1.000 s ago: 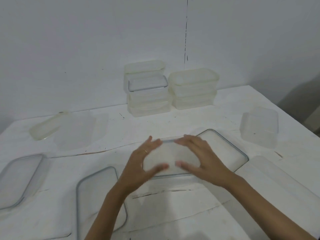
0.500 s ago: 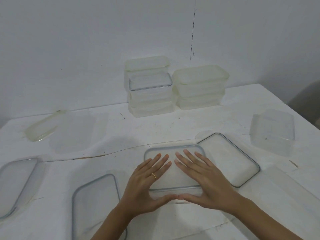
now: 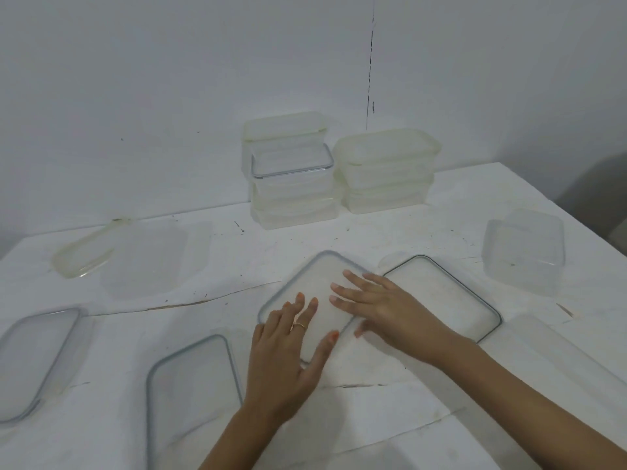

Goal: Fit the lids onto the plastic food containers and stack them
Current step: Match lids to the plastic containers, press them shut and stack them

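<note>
**Clear plastic lid under two flat palms**

Clear plastic covers most of this white table (image 3: 441, 418). At the centre sits a container with a grey-rimmed lid (image 3: 315, 283), turned at an angle so one corner points toward the back. The left hand (image 3: 288, 347) lies on the lid's near left part, fingers stretched out flat and slightly spread, thumb angled across the near edge; a ring shows on one finger. The right hand (image 3: 390, 310) rests flat on the lid's right side, fingers extended toward the left, thumb tucked near the lid's near right edge. Neither hand curls around anything; both lie open, palms down on the lid.

Just beside this lid on the right lies another grey-rimmed lid (image 3: 451, 293), flat on the table and touching or nearly touching it. A third lid (image 3: 190, 395) lies near the front left, and a fourth lid (image 3: 30, 364) at the far left edge. Behind those, a faint clear container (image 3: 142, 262) sits beside a yellowish lid (image 3: 81, 256). An open clear tub (image 3: 522, 249) stands well apart on the right.

Against the wall (image 3: 169, 79) at the back stand two stacks of closed containers: the left stack (image 3: 291, 188), topped by a grey-rimmed lid, with a further container behind it, and the right stack (image 3: 386, 171), just beside it. A long clear piece (image 3: 559, 361) lies at the front right, partly behind the right forearm
</note>
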